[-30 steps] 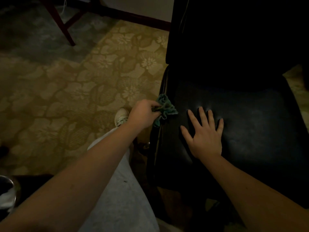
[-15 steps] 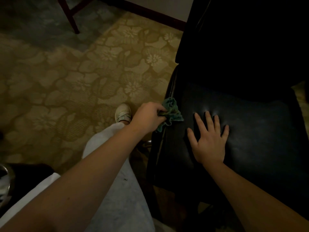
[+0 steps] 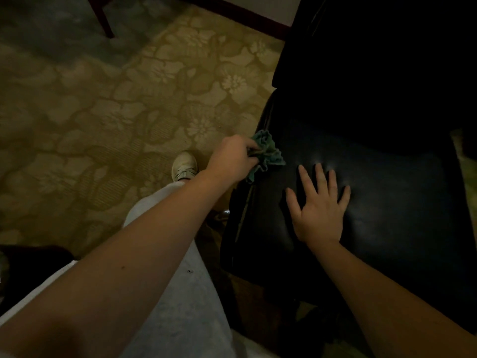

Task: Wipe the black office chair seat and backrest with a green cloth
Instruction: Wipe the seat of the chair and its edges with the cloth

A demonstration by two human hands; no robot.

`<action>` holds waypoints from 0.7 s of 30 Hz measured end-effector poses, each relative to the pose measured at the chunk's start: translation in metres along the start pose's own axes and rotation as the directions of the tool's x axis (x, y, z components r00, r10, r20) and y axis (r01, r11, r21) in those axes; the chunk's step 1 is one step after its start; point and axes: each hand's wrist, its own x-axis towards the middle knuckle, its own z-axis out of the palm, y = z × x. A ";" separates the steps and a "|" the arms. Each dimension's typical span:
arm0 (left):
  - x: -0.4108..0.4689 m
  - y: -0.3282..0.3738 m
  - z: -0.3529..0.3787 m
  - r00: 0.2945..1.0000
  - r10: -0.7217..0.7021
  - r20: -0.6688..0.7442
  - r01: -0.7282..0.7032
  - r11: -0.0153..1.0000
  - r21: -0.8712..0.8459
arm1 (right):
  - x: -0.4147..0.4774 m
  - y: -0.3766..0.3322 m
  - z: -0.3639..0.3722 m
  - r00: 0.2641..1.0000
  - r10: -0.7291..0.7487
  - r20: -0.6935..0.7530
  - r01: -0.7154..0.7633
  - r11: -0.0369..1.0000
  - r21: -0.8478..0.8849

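- Nearest: right hand (image 3: 318, 205) spread wide and flat, palm down on the glossy black padded chair seat (image 3: 387, 202), toward the seat's left side, gripping nothing; judged to be steadying the chair.
- Just beyond, at the seat's left edge: left hand (image 3: 232, 158) closed around the crumpled green cloth (image 3: 268, 152), with the bunched end poking out onto the seat and a loose tail hanging down past the edge.
- Cloth touching only that left rim; broad middle and right of the seat bare of cloth, so no telling from the dim gloss whether wiped or not.
- Judged early or mid-way on the seat: edge in hand, remaining seat area possibly still to cover.
- Left of the seat, on the patterned beige floral carpet (image 3: 129, 112): pale shoe (image 3: 184, 165) planted close by.
- Farthest, rising behind the seat: black backrest (image 3: 374, 60), deep in shadow, no cloth or hand on it; judged still left to wipe.
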 end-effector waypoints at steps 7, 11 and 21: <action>-0.041 -0.017 0.004 0.996 -0.006 0.086 0.010 0.999 -0.041 | -0.004 0.006 -0.003 1.000 -0.023 0.016 0.023 1.000 -0.011; -0.065 -0.021 0.012 0.997 0.001 0.076 0.004 0.998 -0.062 | -0.005 0.009 -0.003 0.999 -0.041 0.018 0.041 0.999 0.000; -0.029 -0.001 0.001 0.998 -0.055 0.016 0.055 0.998 -0.042 | -0.001 0.001 -0.004 1.000 -0.004 0.017 0.004 1.000 0.005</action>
